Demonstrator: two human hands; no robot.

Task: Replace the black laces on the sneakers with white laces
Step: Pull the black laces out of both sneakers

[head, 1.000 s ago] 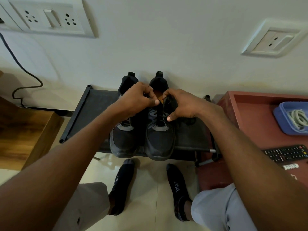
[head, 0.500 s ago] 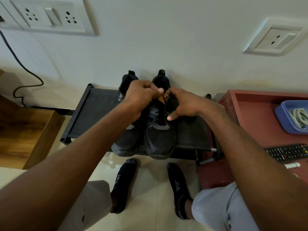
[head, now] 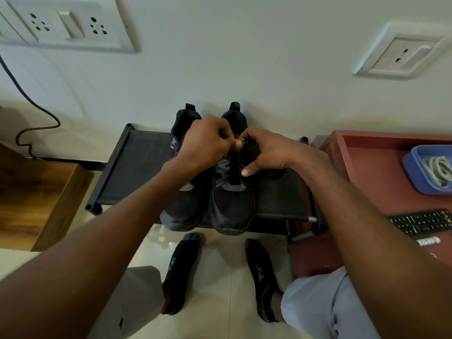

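Pinching at the throat of the right sneaker (head: 232,192), both hands work its black lace: left hand (head: 208,143) curled above, right hand (head: 266,152) gripping the tongue to steady it. White laces (head: 437,167) wait well right of the grip, in a blue tray (head: 415,172).

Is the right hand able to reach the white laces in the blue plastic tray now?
Probably yes, once freed. The right hand grips the right black sneaker, but nothing blocks the way to the white laces in the blue plastic tray.
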